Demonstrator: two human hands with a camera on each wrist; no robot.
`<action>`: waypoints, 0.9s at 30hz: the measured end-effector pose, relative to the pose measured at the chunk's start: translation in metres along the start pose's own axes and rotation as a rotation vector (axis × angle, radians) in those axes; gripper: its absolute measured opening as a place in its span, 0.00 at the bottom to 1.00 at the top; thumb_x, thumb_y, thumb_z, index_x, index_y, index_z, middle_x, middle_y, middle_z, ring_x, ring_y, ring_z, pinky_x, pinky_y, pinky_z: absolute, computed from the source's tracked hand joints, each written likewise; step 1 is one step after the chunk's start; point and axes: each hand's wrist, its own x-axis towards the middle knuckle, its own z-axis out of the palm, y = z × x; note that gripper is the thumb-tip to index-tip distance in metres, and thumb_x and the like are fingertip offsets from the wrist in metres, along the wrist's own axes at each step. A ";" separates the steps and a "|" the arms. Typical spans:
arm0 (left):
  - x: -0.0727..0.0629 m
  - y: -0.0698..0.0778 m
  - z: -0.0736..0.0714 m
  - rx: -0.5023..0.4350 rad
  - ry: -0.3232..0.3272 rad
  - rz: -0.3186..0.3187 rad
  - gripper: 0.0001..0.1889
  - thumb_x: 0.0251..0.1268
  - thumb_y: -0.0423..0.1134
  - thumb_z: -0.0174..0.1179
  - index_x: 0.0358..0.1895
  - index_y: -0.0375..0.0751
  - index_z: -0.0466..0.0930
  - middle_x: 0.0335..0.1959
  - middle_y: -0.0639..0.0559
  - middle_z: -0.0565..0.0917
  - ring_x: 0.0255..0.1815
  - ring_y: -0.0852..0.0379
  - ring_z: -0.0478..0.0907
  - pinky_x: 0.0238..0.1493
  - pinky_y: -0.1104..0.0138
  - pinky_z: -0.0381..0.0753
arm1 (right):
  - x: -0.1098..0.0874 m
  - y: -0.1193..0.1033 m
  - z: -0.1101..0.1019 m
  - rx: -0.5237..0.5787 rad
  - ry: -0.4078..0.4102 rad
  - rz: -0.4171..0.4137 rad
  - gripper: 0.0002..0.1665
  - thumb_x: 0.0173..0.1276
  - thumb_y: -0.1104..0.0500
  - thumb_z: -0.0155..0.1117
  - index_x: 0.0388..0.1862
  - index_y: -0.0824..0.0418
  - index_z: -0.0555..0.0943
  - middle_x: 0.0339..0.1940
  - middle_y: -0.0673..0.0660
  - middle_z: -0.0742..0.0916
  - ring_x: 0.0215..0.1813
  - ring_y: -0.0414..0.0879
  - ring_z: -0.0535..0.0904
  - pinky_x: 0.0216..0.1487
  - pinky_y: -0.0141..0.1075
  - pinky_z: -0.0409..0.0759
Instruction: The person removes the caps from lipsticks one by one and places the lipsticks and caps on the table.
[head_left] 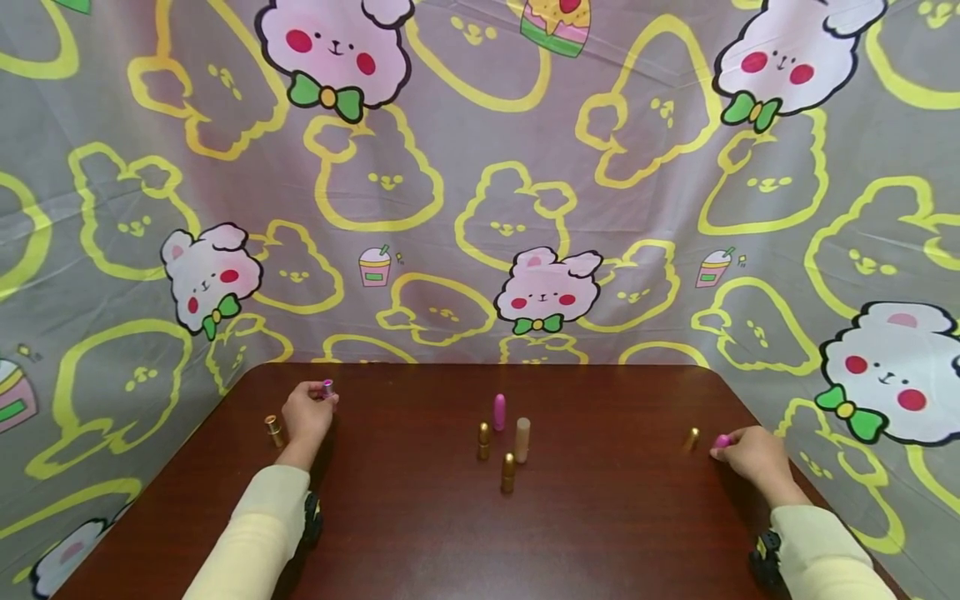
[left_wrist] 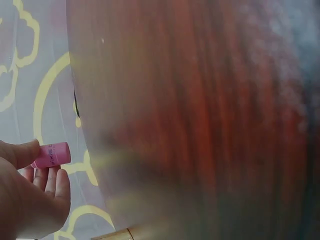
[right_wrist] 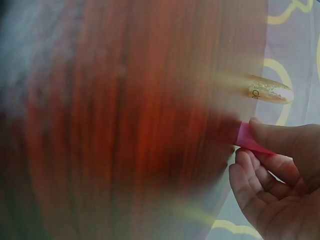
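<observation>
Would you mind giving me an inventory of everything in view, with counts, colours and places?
Table: 1, dark reddish-brown, below the cloth
Patterned cloth: at least 1, grey with yellow outlines and rabbit faces, behind the table
Front tube: 1, gold, table's middle, nearest the person
Second tube: 1, gold, behind and left of it
Plain tube: 1, beige, middle group's right
Tall tube: 1, pink, middle group's back
Stepped tube: 1, gold, left of the left hand
Rounded piece: 1, gold, near the right hand
Lettered piece: 1, pink, in the left hand
Small piece: 1, pink, in the right hand
Wrist devices: 2, black, on the wrists
Sleeves: 2, pale yellow
Left hand: 1, table's left
Right hand: 1, table's right
</observation>
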 end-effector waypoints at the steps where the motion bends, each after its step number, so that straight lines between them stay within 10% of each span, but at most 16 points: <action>1: 0.001 -0.001 0.000 0.004 -0.003 -0.007 0.13 0.58 0.29 0.65 0.44 0.25 0.77 0.40 0.29 0.83 0.42 0.35 0.78 0.46 0.50 0.72 | 0.000 0.000 0.000 0.000 -0.005 0.002 0.19 0.56 0.58 0.73 0.31 0.76 0.81 0.23 0.60 0.82 0.28 0.53 0.74 0.26 0.41 0.72; 27: 0.004 -0.008 -0.001 0.090 -0.122 -0.066 0.10 0.55 0.28 0.62 0.40 0.26 0.79 0.33 0.36 0.85 0.36 0.39 0.81 0.39 0.58 0.78 | 0.000 -0.005 0.002 -0.014 0.000 -0.015 0.13 0.57 0.60 0.72 0.25 0.71 0.82 0.18 0.54 0.79 0.25 0.52 0.71 0.25 0.40 0.68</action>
